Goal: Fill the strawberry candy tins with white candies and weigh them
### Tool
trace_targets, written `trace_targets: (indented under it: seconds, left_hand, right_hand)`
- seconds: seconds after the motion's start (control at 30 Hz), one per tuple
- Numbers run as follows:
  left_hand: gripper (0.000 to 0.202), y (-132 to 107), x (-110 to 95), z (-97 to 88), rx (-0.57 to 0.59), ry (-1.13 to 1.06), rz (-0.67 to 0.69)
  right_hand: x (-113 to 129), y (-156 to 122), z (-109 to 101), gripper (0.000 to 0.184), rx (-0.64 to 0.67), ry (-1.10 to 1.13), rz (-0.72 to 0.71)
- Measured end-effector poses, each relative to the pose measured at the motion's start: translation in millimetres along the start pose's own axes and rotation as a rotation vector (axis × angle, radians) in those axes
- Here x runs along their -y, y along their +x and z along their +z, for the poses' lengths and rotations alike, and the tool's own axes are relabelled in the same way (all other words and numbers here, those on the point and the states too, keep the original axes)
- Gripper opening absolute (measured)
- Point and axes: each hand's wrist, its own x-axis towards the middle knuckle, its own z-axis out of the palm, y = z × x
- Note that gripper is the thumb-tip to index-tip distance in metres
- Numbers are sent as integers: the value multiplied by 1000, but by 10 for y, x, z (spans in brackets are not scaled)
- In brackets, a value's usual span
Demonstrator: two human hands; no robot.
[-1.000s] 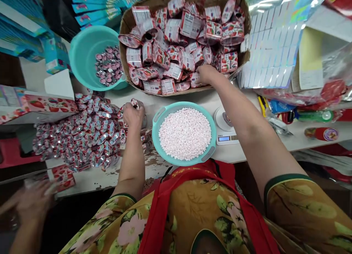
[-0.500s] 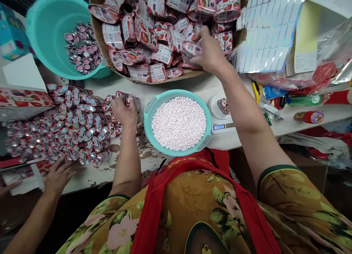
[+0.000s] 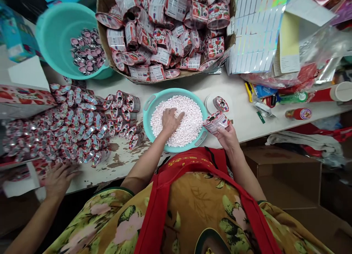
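- Right hand (image 3: pixel 227 136), at 4 o'clock of the basin (image 3: pixel 176 91), is back from the carton (image 3: pixel 102 32) and clasps a strawberry tin (image 3: pixel 216 121).
- Left hand (image 3: pixel 170 121) has left the stacked tins (image 3: pixel 121 111); its fingers lie loosely spread in the sweets (image 3: pixel 191 118), perhaps scooping.
- The carton sits at 12 o'clock.

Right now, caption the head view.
Left hand in teal basket of pink-white candies; right hand holds a strawberry-print tin.

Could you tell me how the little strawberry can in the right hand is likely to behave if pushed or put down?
It would probably roll on its side: the can looks round, like the stacked cans lying beside the basket. It seems light, since the right hand holds it easily in a few fingers.
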Motion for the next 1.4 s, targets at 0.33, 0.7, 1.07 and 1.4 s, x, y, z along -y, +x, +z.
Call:
trace_targets:
  seconds: [0.33,0.7,1.07,1.4]
  left_hand:
    - [26,132,-126,-75,15,-555,-144]
    - [31,192,-195,-496,172,-1716,-527]
    - [36,-121,-718,-758,-164,-1623,-158]
    - [39,48,-732,-673,-212,-1511,-188]
  right_hand:
    - [52,-57,416,66,145,-106,85]
    - [49,-32,722,61,170,-244,114]
    - [-34,287,1318,33,163,-671,-268]
    - [-11,317,1379,32,64,-779,-231]
